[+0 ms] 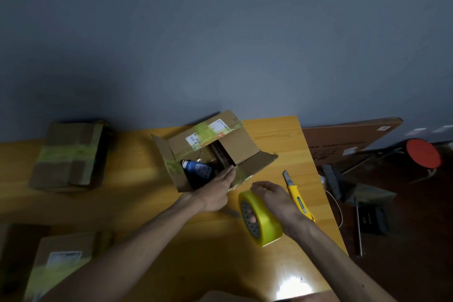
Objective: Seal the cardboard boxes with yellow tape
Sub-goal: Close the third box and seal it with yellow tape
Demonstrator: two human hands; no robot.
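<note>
Head view: open cardboard box [241,148] sits mid-table [137,203] toward the back edge, flaps up, blue bottle [196,168] inside. L hand [215,192]: fingers straight & together, tips on near flap [247,170] edge, gripping nothing. R hand [275,200] is curled round yellow tape roll [266,222], fingers thru the core, just beside the box's near corner. Utility knife [297,197] lies close to the table's right edge. Far taped box [68,157] & near taped box [58,260] hug the left side. Bare wood lies between them & the arms.

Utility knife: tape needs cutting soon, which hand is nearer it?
Right. The right hand holds the tape roll beside the utility knife; the left hand touches the open box, farther away.
</note>
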